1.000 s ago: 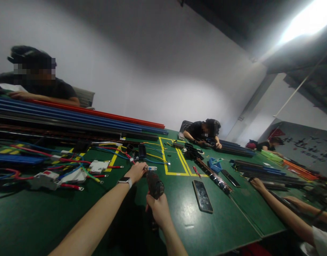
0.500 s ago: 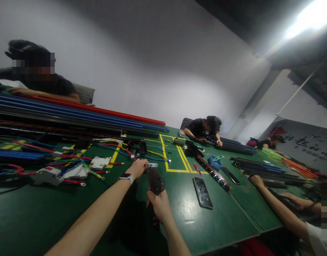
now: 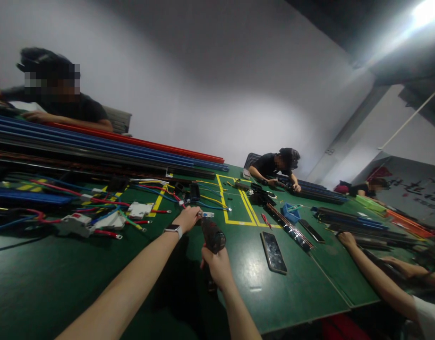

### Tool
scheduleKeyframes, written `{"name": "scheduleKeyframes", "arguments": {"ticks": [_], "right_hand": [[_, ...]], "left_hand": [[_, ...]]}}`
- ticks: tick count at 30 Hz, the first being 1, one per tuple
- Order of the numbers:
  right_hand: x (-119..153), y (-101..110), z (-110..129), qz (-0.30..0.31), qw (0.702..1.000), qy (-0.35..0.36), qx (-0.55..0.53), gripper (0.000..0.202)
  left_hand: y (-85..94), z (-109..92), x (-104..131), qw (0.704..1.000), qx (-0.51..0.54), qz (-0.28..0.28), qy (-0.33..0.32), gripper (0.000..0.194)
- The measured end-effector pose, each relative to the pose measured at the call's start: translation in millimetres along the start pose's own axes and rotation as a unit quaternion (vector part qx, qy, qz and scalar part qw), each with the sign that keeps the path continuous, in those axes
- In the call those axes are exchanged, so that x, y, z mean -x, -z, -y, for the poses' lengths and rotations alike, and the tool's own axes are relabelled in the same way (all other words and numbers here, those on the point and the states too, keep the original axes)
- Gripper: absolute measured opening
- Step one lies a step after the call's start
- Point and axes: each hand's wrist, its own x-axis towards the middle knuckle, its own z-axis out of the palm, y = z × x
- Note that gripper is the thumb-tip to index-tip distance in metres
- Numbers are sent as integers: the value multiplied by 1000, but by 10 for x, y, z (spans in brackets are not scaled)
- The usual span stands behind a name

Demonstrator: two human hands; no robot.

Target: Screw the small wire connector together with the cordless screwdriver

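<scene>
My right hand [image 3: 219, 267] is wrapped round the grip of a dark cordless drill [image 3: 213, 237], whose nose points away from me. My left hand [image 3: 187, 219], with a smartwatch [image 3: 174, 228] on its wrist, is closed at the drill's tip. Its fingers pinch a small white-and-blue part [image 3: 207, 215], and the drill's nose meets it there; the exact contact is too small to make out. Left of that hand lie wired white circuit breakers [image 3: 76, 224] and red cables with ring lugs [image 3: 109, 233]. Just beyond my fingers sits a small black box [image 3: 195, 192].
A phone [image 3: 274, 252] lies right of the drill. Beyond it are a red pen-like tool [image 3: 266, 220], copper bars [image 3: 291, 231] and a blue bin [image 3: 290, 212]. Long blue and red rails [image 3: 139, 141] line the far edge. Co-workers sit around; one's arm [image 3: 373, 271] reaches in from the right.
The whole view has shifted slightly, so the table and everything on it appear a little further right and higher. Both hands keep their hold, and the drill stays against the small part.
</scene>
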Motion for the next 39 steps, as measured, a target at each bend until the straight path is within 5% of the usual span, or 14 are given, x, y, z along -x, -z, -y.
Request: {"name": "scheduleKeyframes", "arguments": {"ticks": [39], "right_hand": [[34, -18, 127, -3, 999, -17, 34, 15]], "left_hand": [[64, -37, 14, 1000, -9, 18, 12, 25]]}}
